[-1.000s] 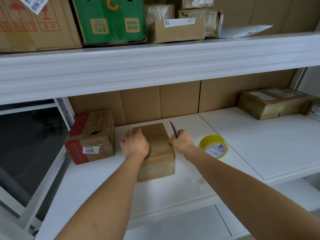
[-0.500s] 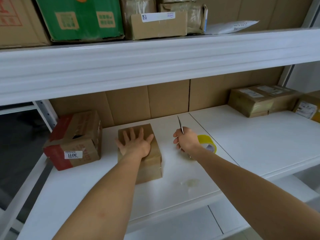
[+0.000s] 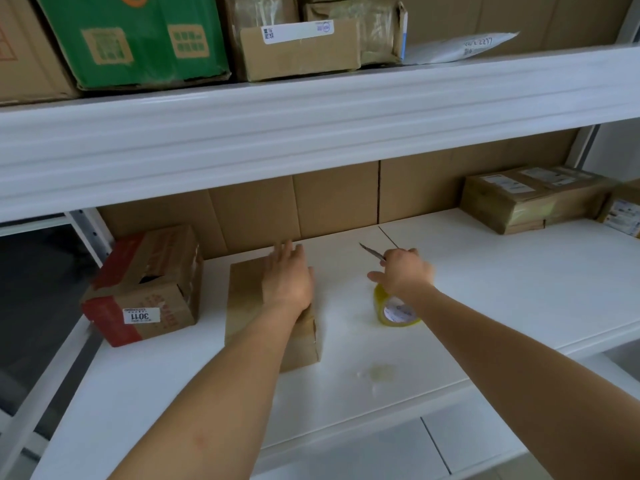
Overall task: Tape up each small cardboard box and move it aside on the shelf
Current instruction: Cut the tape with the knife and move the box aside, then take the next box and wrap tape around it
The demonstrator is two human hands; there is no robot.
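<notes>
Our left hand [image 3: 287, 278]: flat, fingers straight, on small cardboard box [image 3: 249, 299] | right hand [image 3: 403, 271]: grips knife [image 3: 372, 252] above tape roll [image 3: 394, 311] | shelf [image 3: 502, 282]

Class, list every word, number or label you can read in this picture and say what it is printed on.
"3011", upside down, on the white sticker of the red-and-brown box.
Handwritten digits on the white mailer: too faint to read.
Labels on the upper-shelf box, green box, taped parcels and tape roll: too blurred.
</notes>
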